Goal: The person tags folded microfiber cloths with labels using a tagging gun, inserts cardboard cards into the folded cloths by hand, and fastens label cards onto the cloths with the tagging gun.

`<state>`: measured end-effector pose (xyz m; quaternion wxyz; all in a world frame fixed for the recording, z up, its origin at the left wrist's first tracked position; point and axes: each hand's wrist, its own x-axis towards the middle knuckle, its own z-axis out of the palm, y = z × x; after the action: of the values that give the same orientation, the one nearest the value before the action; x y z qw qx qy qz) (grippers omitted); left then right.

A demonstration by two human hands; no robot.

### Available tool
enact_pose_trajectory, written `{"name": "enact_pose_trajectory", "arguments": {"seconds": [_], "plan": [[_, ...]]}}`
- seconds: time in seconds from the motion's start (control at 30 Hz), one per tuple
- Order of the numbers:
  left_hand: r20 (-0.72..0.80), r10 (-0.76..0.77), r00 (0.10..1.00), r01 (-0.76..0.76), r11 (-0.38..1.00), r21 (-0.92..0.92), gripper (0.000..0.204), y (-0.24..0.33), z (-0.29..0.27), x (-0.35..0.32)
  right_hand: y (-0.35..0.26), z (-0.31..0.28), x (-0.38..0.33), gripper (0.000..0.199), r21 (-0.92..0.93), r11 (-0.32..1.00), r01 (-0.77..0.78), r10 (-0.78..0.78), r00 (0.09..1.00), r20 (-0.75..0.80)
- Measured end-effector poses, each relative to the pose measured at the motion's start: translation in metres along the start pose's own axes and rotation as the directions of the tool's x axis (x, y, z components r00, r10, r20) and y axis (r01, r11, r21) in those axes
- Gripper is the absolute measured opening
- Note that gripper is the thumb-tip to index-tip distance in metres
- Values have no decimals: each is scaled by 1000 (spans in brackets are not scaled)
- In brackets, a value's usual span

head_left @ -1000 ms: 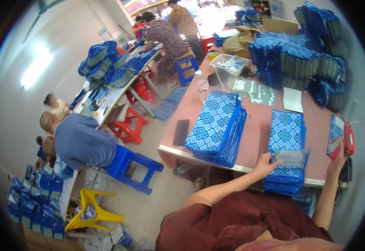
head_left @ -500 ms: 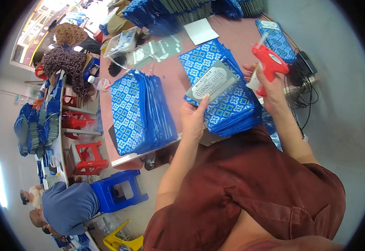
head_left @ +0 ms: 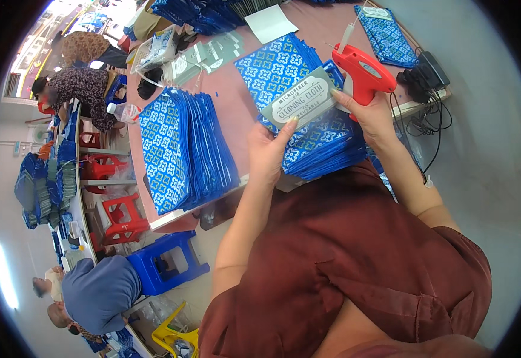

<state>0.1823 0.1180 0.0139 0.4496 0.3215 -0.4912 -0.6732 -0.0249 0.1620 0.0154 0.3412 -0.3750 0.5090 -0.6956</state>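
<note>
My left hand (head_left: 266, 149) pinches the lower left part of a grey-green card label (head_left: 301, 100) between thumb and fingers. The label lies slanted over a stack of blue patterned cloths (head_left: 266, 65) at the table's near edge. In my right hand (head_left: 372, 119) is a red tagging gun (head_left: 365, 74), its needle pointing left and a clear strip of fasteners standing up from its top. My right thumb touches the label's right end. Some of my right fingers are hidden behind the gun and label. Left of these stands a second stack of blue patterned cloths (head_left: 165, 149).
On the pink table (head_left: 229, 110) are loose grey labels (head_left: 212, 53), a white basket (head_left: 153, 52), a plastic bottle (head_left: 124, 112) and a white sheet (head_left: 271, 24). A labelled cloth (head_left: 386, 39) and a black adapter (head_left: 433, 71) with hanging cables lie right. Co-workers sit left beyond a blue stool (head_left: 171, 262).
My right hand has brought the tagging gun left to the label, and its thumb now meets the label's right end. The view has shifted slightly, so the table appears farther up and left.
</note>
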Motion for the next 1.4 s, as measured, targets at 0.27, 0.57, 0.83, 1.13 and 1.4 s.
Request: {"name": "enact_pose_trajectory", "arguments": {"seconds": [0.27,0.57,0.83,1.13,1.4], "plan": [[6,-35,999,35,997,75,39,2,-4,-1,1,6,-4,52,-21,999,33,-33,999,-11],[19,23,1000,-23,1000,21,40,3,-9,4,-2,5,-6,62,24,1000,-18,19,1000,-15],[317,122,940,-333,513,791,44,68,10,45,2,5,-7,56,-131,990,47,-46,999,10],[131,-404,905,234,733,639,31,24,2,85,-3,-26,-7,30,-331,933,139,-113,989,96],[102,-416,904,282,757,590,33,21,5,88,-22,-49,-22,41,-697,714,64,161,954,253]]}}
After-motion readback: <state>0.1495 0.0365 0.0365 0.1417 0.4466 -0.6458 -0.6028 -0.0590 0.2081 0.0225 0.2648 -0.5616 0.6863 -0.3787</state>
